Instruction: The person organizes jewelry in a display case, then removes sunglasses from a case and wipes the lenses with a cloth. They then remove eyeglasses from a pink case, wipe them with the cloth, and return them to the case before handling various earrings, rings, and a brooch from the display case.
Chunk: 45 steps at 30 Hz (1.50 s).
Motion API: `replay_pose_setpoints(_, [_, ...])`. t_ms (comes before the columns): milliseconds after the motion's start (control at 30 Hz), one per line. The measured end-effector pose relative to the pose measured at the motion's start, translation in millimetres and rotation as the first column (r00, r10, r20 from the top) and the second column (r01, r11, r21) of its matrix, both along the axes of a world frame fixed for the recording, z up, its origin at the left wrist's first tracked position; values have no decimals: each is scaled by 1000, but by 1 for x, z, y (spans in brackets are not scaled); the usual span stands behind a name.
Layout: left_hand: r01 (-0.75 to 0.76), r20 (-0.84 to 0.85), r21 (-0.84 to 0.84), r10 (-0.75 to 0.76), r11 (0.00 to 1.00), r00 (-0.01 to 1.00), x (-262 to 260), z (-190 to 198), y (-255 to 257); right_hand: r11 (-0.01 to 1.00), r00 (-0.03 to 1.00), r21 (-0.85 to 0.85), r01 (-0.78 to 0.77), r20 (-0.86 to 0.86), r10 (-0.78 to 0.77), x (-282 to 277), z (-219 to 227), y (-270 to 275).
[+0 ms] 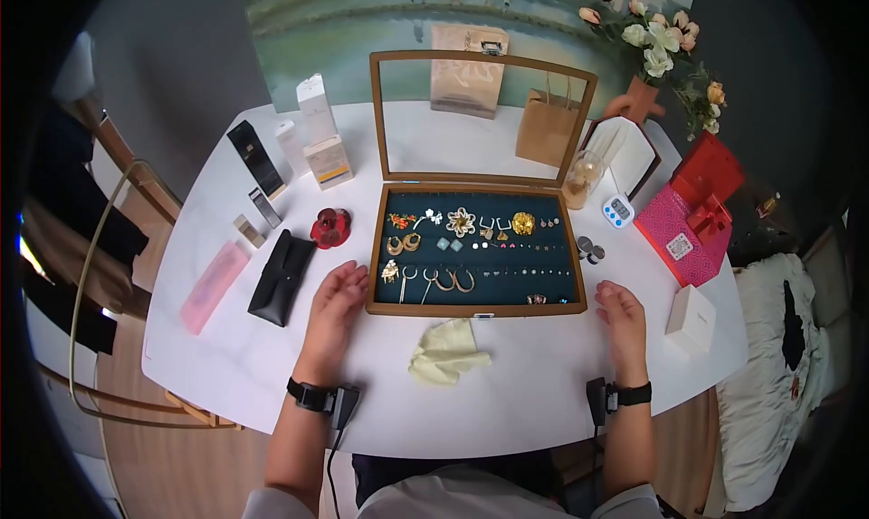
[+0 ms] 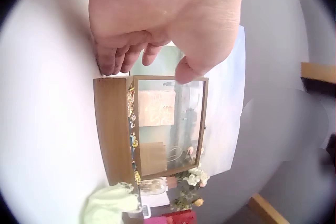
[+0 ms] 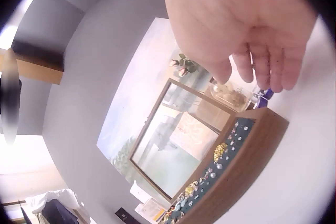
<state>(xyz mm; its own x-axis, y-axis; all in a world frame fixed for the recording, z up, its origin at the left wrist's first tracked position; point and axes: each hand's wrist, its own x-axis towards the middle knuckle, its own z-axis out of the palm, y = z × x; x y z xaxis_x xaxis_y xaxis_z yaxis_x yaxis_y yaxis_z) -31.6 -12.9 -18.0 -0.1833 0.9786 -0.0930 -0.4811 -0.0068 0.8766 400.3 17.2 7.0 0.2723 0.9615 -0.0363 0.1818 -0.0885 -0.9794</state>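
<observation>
A wooden jewelry box [image 1: 476,313] lies on the white table with its glass lid [image 1: 374,112] raised. Rows of earrings and brooches sit on its dark green lining, among them a yellow flower brooch [image 1: 523,223] and gold hoop earrings [image 1: 464,280]. My left hand [image 1: 337,307] rests beside the box's left front corner, fingers relaxed and holding nothing. On the other side, my right hand [image 1: 625,320] lies just off the right front corner, also relaxed; its palm and loosely bent fingers show in the right wrist view. A pale green cloth [image 1: 447,352] lies crumpled in front of the box.
To the left are a black glasses case [image 1: 281,279], a pink pouch [image 1: 215,286], a red flower-shaped object [image 1: 330,228] and several small cartons. On the right stand a timer [image 1: 618,211], a pink-red gift box [image 1: 679,234] and a white box [image 1: 692,320]. A paper bag [image 1: 546,127] stands behind the lid.
</observation>
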Motion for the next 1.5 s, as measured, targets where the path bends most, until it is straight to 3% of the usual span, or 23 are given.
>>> replay_pose_setpoints(67, [90,-210,63,-75,994,975,0,-10,6,999,999,22,-29,-27,30,5,-21,9])
replay_pose_setpoints(133, [97,-195,24,-90,995,977,3,-4,8,997,997,45,-56,-49,58,4,-31,16])
replay_pose_setpoints(233, [126,-344,70,-95,989,934,2,-10,19,994,996,100,-36,-80,44,-5,-35,22])
replay_pose_setpoints(500, [101,-452,75,-57,992,890,2,-13,52,992,996,124,38,71,-47,-18,-31,38])
replay_pose_setpoints(700, [67,-417,138,-4,988,909,2,-22,52,985,986,152,79,136,-100,-24,-36,37])
replay_pose_setpoints(833, [94,-409,94,-48,991,911,4,-19,50,988,980,137,77,170,-100,-25,-41,40])
replay_pose_setpoints(1500, [-30,-482,180,115,983,869,8,-27,50,988,986,134,78,134,-96,-40,-32,38])
